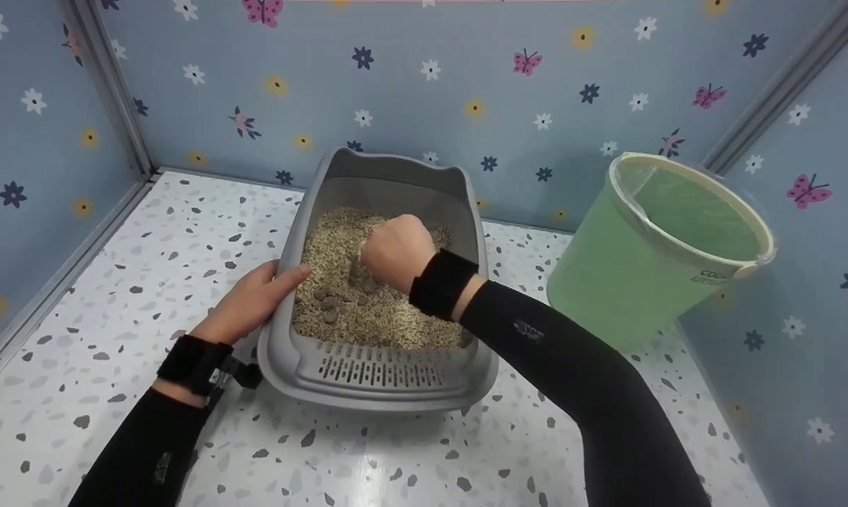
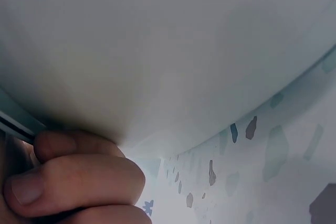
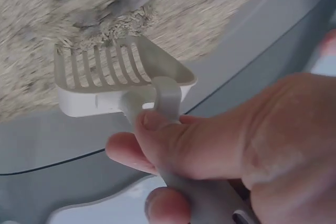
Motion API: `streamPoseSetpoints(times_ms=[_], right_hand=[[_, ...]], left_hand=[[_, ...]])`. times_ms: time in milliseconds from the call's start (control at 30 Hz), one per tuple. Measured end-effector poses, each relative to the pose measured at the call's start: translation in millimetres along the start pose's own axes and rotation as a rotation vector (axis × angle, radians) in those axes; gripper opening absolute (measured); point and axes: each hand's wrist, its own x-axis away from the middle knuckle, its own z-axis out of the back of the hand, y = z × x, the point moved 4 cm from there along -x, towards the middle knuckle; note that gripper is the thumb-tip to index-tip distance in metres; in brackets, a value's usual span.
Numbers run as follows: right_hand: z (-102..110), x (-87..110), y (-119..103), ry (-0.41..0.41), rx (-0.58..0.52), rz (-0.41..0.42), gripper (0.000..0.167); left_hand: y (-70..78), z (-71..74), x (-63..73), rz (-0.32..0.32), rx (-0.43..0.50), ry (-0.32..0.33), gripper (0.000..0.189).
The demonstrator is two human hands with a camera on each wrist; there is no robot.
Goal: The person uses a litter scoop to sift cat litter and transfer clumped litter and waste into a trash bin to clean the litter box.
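Note:
A grey litter box [image 1: 382, 403] stands on the floor, holding tan pellet litter [image 1: 413, 324] with several darker clumps [image 1: 329, 301] left of the middle. My left hand [image 1: 249, 301] grips the box's left rim, thumb over the top; in the left wrist view its curled fingers [image 2: 89, 179] lie against the outer wall under the rim. Over the litter, my right hand [image 1: 399, 252] holds a pale slotted litter scoop [image 3: 97, 100] by its handle. The scoop's front edge is in the litter in the right wrist view. From the head view, the hand hides most of the scoop.
To the right of the box stands a green bin [image 1: 600, 282] lined with a clear bag. A flowered blue wall [image 1: 410, 91] rises close behind the box, with side walls left and right. Speckled white floor [image 1: 142, 274] surrounds the box.

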Motion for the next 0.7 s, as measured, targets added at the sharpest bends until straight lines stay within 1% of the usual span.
streamPoseSetpoints(times_ms=[67, 133, 233, 300, 400, 467, 533, 600, 700], right_hand=[[8, 5.9, -6, 0.036, 0.004, 0.029, 0.056], [14, 11.3, -10, 0.046, -0.002, 0.055, 0.053], [22, 18.9, -11, 0.026, -0.013, 0.089, 0.050], [28, 23.5, -7, 0.018, -0.032, 0.098, 0.051], [36, 27.6, 9, 0.021, -0.060, 0.090, 0.054], [40, 28.1, 22, 0.023, -0.071, 0.066, 0.055], [40, 26.9, 36, 0.005, -0.070, 0.034, 0.056], [36, 24.4, 48, -0.034, -0.070, -0.004, 0.056], [23, 19.8, 63, -0.133, -0.080, -0.053, 0.055]], left_hand=[[1.2, 0.9, -0.1, -0.003, 0.002, 0.002, 0.105], [1.9, 1.5, -0.2, -0.002, 0.002, 0.002, 0.105], [2.0, 1.8, 0.0, 0.001, 0.006, 0.000, 0.103], [1.4, 1.7, 0.1, 0.001, 0.005, 0.000, 0.102], [0.3, 1.8, -0.1, 0.007, 0.010, 0.000, 0.101], [-0.3, 2.0, -0.2, 0.008, -0.002, 0.002, 0.103], [-0.5, 1.8, -0.4, 0.011, -0.001, 0.001, 0.103], [-0.3, 1.5, -0.3, 0.009, -0.003, 0.002, 0.102], [0.4, 0.1, 0.2, 0.008, 0.015, -0.001, 0.100]])
